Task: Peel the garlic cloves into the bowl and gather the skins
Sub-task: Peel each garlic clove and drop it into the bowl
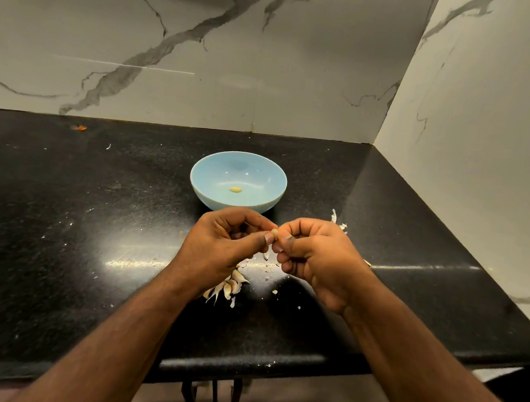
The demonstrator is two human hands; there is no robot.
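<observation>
A light blue bowl [202, 177] stands on the black counter with one peeled garlic clove [235, 189] lying in it. Just in front of the bowl, my left hand [222, 245] and my right hand [313, 258] meet above the counter and both pinch one small garlic clove [274, 232] between fingertips and thumbs. A strip of skin [265, 256] hangs below the fingers. A cluster of unpeeled cloves [230, 287] lies on the counter under my left wrist, partly hidden by it.
White skin scraps [338, 221] lie right of the bowl, with small flakes [275, 292] scattered in front. An orange scrap [80, 128] sits at the back left. Marble walls close the back and right; the counter's front edge [244, 362] runs below my forearms.
</observation>
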